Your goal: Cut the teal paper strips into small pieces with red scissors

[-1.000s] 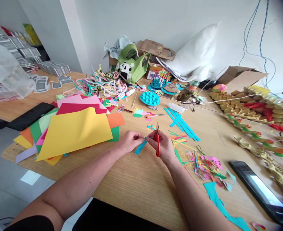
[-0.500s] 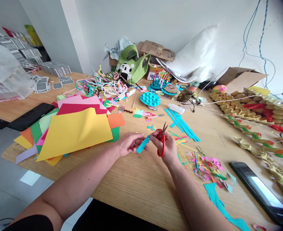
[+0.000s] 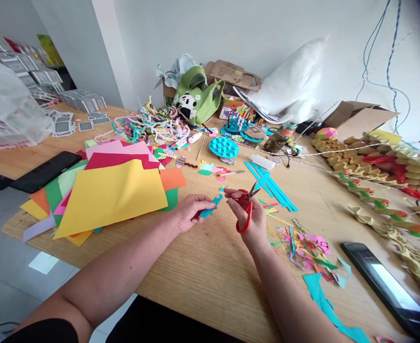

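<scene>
My left hand (image 3: pixel 193 212) pinches a short blue paper strip (image 3: pixel 210 208), which slants up to the right from its fingers. Red-handled scissors (image 3: pixel 245 220) hang on the fingers of my right hand (image 3: pixel 253 226), their blades slightly parted and pointing up to the right. The fingertips of my right hand are close to the strip's upper end, with a small gap between. Small blue and yellow bits lie behind that end, partly hidden. Long blue strips (image 3: pixel 272 186) cross one another beyond the scissors.
Coloured paper sheets (image 3: pixel 117 197) are piled at the left. Paper scraps (image 3: pixel 303 247) and a phone (image 3: pixel 381 286) lie at the right. Farther back are a blue round piece (image 3: pixel 223 147), pipe cleaners (image 3: pixel 153 125), a green bag (image 3: pixel 199 102) and a glass jar (image 3: pixel 280 138).
My right hand has let go of the blue strip and moved slightly right with the scissors. My left hand now pinches the strip between its fingers.
</scene>
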`<state>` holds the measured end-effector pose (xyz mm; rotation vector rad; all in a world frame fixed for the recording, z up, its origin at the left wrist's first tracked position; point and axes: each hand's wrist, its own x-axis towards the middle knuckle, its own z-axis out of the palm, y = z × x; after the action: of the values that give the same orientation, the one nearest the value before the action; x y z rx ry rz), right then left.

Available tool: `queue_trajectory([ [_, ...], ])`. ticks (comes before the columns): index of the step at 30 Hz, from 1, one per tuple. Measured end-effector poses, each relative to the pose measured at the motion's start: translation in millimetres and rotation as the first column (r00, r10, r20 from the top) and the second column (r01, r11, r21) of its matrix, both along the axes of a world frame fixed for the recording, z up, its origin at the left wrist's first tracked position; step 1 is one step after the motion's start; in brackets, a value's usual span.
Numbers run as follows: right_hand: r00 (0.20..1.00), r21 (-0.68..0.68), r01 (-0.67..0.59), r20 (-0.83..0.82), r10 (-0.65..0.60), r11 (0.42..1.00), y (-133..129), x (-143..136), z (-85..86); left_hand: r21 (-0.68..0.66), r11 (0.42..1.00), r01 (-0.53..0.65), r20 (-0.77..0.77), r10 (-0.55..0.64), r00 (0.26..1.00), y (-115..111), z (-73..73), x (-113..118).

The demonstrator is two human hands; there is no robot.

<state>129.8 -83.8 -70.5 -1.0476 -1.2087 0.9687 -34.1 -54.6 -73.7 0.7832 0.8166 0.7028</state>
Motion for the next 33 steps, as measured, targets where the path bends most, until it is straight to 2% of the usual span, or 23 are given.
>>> queue_trajectory([
  [2, 0.999, -0.021, 0.034, 0.021, -0.034, 0.999, 1, 1, -0.1, 0.102, 0.990, -0.100, -0.120, 0.112, 0.986, -1, 0.7, 2],
  [3, 0.999, -0.040, 0.037, 0.036, -0.036, 0.999, 2, 1, -0.6, 0.151, 0.982, -0.112, -0.160, 0.136, 0.978, -2, 1.0, 3],
  [7, 0.998, -0.107, 0.003, 0.064, 0.004, 0.994, 3, 2, -3.5, 0.344, 0.937, -0.059, -0.230, 0.145, 0.962, -4, 0.3, 5],
  [10, 0.999, -0.123, 0.008, 0.051, -0.002, 0.992, 4, 0, -4.7, 0.407, 0.913, -0.033, -0.243, 0.143, 0.959, -4, -2.2, 6],
  [14, 0.998, -0.147, 0.010, 0.068, 0.000, 0.989, 3, -3, -3.3, 0.379, 0.924, -0.049, -0.214, 0.139, 0.967, -4, -5.5, 7],
  [19, 0.987, -0.223, -0.080, 0.116, 0.108, 0.971, 0, -5, 2.2, 0.322, 0.936, -0.142, -0.128, 0.192, 0.973, -1, -5.3, 7],
  [22, 0.973, -0.341, -0.134, 0.132, 0.188, 0.931, -1, -4, 5.2, 0.229, 0.947, -0.225, -0.005, 0.232, 0.973, 0, -3.2, 5],
  [25, 0.943, -0.435, -0.203, 0.156, 0.295, 0.877, -3, -6, 5.4, 0.184, 0.950, -0.251, 0.042, 0.248, 0.968, 1, -0.8, 4],
  [33, 0.909, -0.506, -0.267, 0.150, 0.388, 0.820, -7, -14, 2.2, 0.126, 0.945, -0.302, 0.076, 0.294, 0.953, 1, -2.0, 4],
])
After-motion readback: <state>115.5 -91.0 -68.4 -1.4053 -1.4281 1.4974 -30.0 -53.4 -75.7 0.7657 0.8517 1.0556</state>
